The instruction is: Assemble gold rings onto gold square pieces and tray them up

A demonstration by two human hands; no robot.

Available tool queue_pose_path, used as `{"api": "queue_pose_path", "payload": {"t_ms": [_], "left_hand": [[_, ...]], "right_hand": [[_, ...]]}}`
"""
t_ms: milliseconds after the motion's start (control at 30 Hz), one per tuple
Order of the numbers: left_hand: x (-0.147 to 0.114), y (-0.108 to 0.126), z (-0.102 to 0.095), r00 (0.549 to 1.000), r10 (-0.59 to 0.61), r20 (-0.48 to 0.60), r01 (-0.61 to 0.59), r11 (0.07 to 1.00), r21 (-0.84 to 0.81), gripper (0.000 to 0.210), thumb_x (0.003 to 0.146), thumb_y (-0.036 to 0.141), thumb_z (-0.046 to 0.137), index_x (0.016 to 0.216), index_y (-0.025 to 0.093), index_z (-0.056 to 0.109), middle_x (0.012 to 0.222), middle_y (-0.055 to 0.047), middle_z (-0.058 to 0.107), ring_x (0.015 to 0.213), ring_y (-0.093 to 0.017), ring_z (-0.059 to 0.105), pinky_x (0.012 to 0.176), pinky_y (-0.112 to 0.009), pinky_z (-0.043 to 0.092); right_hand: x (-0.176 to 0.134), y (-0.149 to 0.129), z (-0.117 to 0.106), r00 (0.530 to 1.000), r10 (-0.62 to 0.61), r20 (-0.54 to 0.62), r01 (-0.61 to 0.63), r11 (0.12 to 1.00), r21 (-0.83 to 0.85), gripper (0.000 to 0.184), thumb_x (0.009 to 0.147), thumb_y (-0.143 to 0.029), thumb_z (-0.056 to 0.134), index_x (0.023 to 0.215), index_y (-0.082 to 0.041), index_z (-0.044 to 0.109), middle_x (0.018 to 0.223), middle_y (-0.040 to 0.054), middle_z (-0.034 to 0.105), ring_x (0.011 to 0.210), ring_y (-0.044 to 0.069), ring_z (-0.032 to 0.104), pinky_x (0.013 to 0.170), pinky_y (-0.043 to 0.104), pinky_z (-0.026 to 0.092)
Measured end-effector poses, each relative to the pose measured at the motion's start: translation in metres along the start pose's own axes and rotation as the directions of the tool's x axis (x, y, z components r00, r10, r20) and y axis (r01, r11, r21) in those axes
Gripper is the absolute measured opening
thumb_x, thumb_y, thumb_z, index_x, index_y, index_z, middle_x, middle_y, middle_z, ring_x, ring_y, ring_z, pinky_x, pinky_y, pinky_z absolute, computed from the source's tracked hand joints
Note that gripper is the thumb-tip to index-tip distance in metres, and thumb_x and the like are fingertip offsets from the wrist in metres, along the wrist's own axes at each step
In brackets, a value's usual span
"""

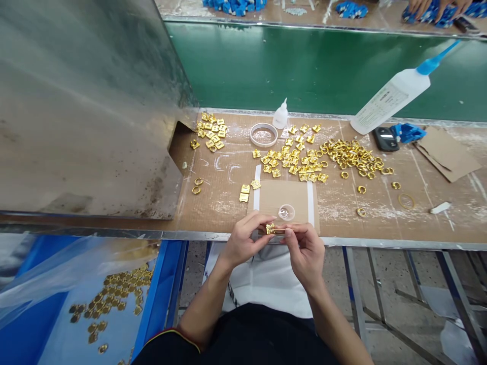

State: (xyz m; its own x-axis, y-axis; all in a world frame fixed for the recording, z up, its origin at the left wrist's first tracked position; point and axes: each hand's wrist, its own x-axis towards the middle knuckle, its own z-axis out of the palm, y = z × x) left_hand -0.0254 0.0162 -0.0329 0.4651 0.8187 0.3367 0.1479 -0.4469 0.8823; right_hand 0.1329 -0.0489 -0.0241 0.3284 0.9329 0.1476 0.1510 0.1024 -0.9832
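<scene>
My left hand (pixel 242 242) pinches a small shiny gold square piece (pixel 270 228) between thumb and fingers, just above the front edge of the bench. In my right hand (pixel 309 253) is a thin stick (pixel 280 230), its tip at the gold piece; whether they touch I cannot tell. Right behind both hands, a small clear round dish (pixel 292 209) rests on a cardboard pad (pixel 274 195) with white tape down its sides. Several loose gold square pieces (pixel 244 192) lie left of the pad, and more gold square pieces (pixel 289 157) are spread behind it.
Gold rings (pixel 353 154) lie heaped to the right. A tape roll (pixel 264 135), a small dropper bottle (pixel 280 115) and a large tilted bottle (pixel 391 101) stand at the back. A metal housing (pixel 95 111) blocks the left. Below it, a blue bin (pixel 152 299) holds gold parts. Another person's hands (pixel 437 7) are far right.
</scene>
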Motion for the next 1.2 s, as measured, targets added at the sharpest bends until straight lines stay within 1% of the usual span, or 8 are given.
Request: {"api": "queue_pose_path", "payload": {"t_ms": [500,633,767,867,933,1033,1100,1200], "left_hand": [[-0.001,0.000,0.001,1.000,0.012,-0.016,-0.012,1.000,-0.010,0.027,0.090,0.019,0.069,0.117,0.020,0.068,0.101,-0.007,0.074,0.088,-0.019,0.069,0.074,-0.030,0.057],[-0.001,-0.001,0.001,1.000,0.009,-0.030,-0.010,1.000,-0.025,0.028,0.091,0.020,0.069,0.119,0.021,0.068,0.097,-0.006,0.073,0.084,-0.018,0.069,0.070,-0.028,0.057],[-0.003,-0.003,0.001,0.999,-0.003,-0.046,0.003,1.000,-0.013,0.027,0.090,0.019,0.069,0.118,0.020,0.068,0.096,-0.006,0.072,0.080,-0.016,0.067,0.068,-0.026,0.056],[-0.002,-0.003,0.002,0.998,-0.002,-0.058,0.003,1.000,0.013,0.025,0.091,0.019,0.069,0.115,0.019,0.068,0.094,-0.006,0.071,0.077,-0.016,0.066,0.069,-0.027,0.056],[-0.002,-0.003,0.002,0.998,0.007,-0.059,-0.005,1.000,0.027,0.023,0.091,0.019,0.068,0.114,0.019,0.068,0.093,-0.006,0.071,0.077,-0.016,0.065,0.071,-0.028,0.056],[-0.001,-0.002,0.002,0.999,0.008,-0.048,-0.006,0.999,0.045,0.023,0.091,0.019,0.069,0.114,0.019,0.067,0.091,-0.005,0.071,0.077,-0.016,0.065,0.071,-0.029,0.055],[-0.002,-0.002,0.002,0.999,0.002,-0.042,0.001,0.999,0.054,0.024,0.091,0.020,0.069,0.115,0.019,0.068,0.091,-0.005,0.071,0.076,-0.016,0.065,0.071,-0.029,0.055],[-0.002,-0.002,0.001,0.999,0.002,-0.033,0.000,0.998,0.065,0.024,0.090,0.020,0.069,0.115,0.019,0.068,0.090,-0.004,0.070,0.076,-0.016,0.065,0.071,-0.029,0.055]], "right_hand": [[0.001,-0.001,0.002,1.000,0.026,-0.009,-0.026,0.998,0.059,0.011,0.099,-0.034,0.064,0.095,-0.024,0.067,0.091,0.0057,0.078,0.080,0.020,0.079,0.056,0.028,0.067],[0.002,-0.004,0.004,0.999,0.050,-0.013,-0.049,0.996,0.078,0.016,0.099,-0.039,0.062,0.094,-0.024,0.065,0.088,0.0057,0.079,0.077,0.021,0.079,0.053,0.028,0.065],[0.010,-0.006,-0.004,0.995,0.005,-0.101,-0.001,0.999,0.034,0.016,0.099,-0.038,0.063,0.092,-0.023,0.065,0.085,0.0047,0.077,0.071,0.019,0.077,0.053,0.027,0.063],[0.023,-0.003,-0.017,0.976,-0.098,-0.196,0.080,0.992,-0.101,0.011,0.099,-0.033,0.063,0.095,-0.023,0.068,0.091,0.0058,0.077,0.078,0.020,0.076,0.060,0.030,0.063],[0.035,0.001,-0.025,0.969,-0.187,-0.161,0.149,0.964,-0.218,0.010,0.098,-0.030,0.062,0.095,-0.024,0.070,0.092,0.0061,0.076,0.085,0.021,0.075,0.064,0.032,0.062],[0.049,0.005,-0.028,0.953,-0.303,0.004,0.284,0.890,-0.358,0.013,0.097,-0.026,0.061,0.089,-0.026,0.071,0.091,0.0058,0.075,0.089,0.022,0.073,0.070,0.034,0.062],[0.055,0.007,-0.026,0.938,-0.338,0.077,0.339,0.844,-0.415,0.015,0.097,-0.024,0.060,0.087,-0.027,0.071,0.092,0.0056,0.074,0.087,0.022,0.072,0.073,0.035,0.062],[0.057,0.008,-0.023,0.924,-0.360,0.126,0.376,0.804,-0.460,0.016,0.098,-0.023,0.059,0.089,-0.027,0.071,0.093,0.0056,0.073,0.085,0.021,0.072,0.075,0.035,0.061]]}}
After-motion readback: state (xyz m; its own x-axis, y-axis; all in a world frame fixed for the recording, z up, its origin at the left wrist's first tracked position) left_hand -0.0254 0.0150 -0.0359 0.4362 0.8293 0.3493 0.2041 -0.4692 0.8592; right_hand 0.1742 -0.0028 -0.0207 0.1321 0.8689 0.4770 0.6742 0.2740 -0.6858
